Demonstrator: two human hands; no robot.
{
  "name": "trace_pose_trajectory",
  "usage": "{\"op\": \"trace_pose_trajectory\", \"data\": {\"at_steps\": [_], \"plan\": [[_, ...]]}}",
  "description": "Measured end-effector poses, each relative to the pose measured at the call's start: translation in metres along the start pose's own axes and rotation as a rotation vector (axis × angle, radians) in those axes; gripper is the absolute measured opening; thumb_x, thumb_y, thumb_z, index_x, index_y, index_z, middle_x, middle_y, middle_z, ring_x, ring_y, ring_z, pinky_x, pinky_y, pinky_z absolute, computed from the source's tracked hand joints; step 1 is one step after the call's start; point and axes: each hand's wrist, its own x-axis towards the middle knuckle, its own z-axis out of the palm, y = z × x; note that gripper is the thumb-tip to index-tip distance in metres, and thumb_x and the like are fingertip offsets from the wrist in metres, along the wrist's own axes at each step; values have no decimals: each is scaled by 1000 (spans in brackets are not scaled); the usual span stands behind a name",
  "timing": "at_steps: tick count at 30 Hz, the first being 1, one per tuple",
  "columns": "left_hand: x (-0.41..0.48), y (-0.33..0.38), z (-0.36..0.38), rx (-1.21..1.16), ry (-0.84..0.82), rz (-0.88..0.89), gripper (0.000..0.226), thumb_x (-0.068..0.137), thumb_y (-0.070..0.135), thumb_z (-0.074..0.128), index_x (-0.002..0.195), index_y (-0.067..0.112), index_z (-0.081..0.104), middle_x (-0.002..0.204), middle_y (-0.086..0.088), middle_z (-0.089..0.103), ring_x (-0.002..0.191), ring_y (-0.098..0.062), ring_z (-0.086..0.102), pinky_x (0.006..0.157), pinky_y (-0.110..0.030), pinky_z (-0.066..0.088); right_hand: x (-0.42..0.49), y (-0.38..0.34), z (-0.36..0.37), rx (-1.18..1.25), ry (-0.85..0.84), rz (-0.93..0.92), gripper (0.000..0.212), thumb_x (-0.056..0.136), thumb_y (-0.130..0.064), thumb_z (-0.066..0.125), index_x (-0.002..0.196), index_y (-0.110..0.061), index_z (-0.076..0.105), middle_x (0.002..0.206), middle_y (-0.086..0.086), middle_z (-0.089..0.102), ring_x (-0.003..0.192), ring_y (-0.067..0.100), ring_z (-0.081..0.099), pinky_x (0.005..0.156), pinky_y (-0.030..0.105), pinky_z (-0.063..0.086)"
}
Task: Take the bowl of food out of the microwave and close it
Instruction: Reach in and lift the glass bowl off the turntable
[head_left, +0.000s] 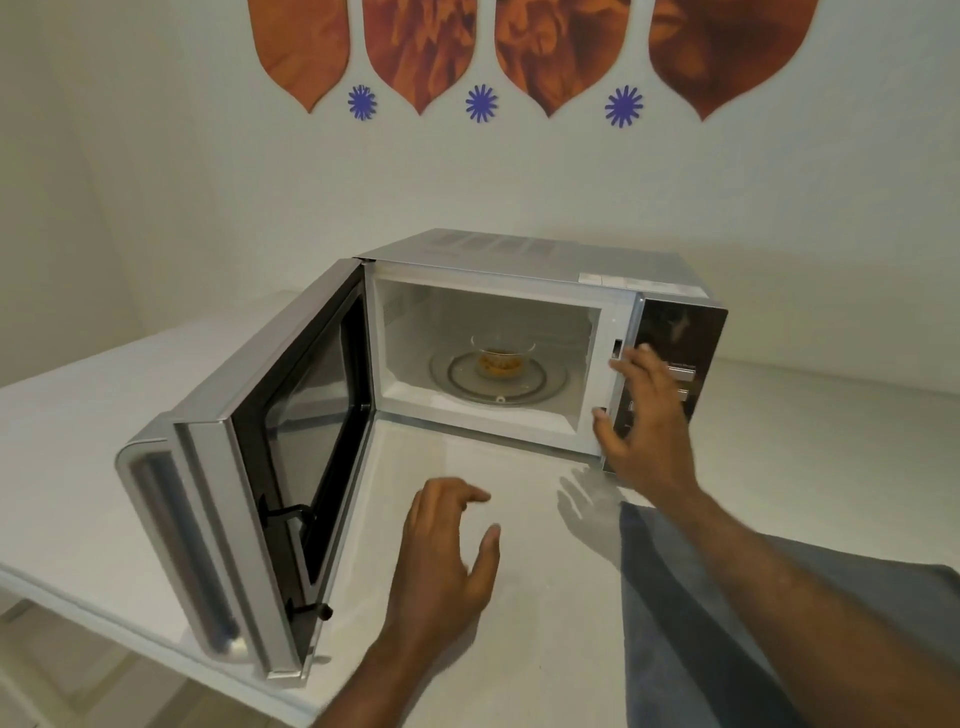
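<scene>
A silver microwave (524, 260) stands on a white counter, its door (260, 457) swung wide open to the left. Inside, a clear glass bowl (502, 354) with orange-brown food sits in the middle of the glass turntable (540, 387). My right hand (647, 421) is raised with fingers spread in front of the cavity's right frame and the dark control panel (685, 332), holding nothing. My left hand (447, 551) hovers over the counter in front of the opening, fingers apart and empty. Neither hand touches the bowl.
The white counter (78, 467) runs left and right of the microwave; its front edge is at the lower left. A grey cloth (883, 613) lies on the counter under my right forearm. A white wall with orange and blue decorations stands behind.
</scene>
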Motion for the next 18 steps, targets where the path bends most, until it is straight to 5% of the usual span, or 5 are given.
{"op": "trace_pose_trajectory", "data": {"at_steps": [12, 18], "plan": [[99, -63, 81, -113, 152, -483, 41, 85, 27, 68, 111, 45, 42, 116, 20, 47, 112, -9, 52, 90, -33, 55, -14, -19, 91, 152, -343, 239, 60, 83, -29, 74, 136, -25, 45, 143, 0, 48, 128, 19, 48, 104, 37, 45], [148, -78, 105, -196, 174, -593, 37, 87, 21, 67, 112, 36, 44, 117, 11, 52, 107, -14, 55, 72, -12, 41, 10, -3, 122, 178, -399, 415, 61, 89, -37, 66, 141, -22, 39, 150, 1, 42, 133, 23, 46, 106, 40, 44]]}}
